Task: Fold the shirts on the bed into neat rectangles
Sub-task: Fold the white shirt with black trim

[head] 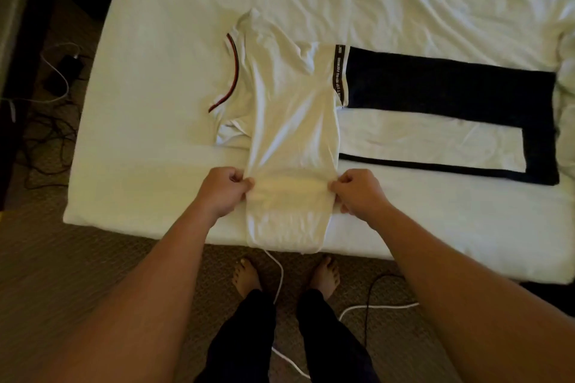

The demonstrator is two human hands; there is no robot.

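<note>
Shirt (289,121) lies at the bed's (149,121) near edge; our left hand (222,193) and right hand (357,193) pinch its sides. Uneven pulling could skew the fold.

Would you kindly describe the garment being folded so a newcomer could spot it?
On the white bed, near its front edge, lies a white shirt pinched by the left hand and right hand. Unlike the navy shirt beside it, its collar has red-and-black trim.
</note>
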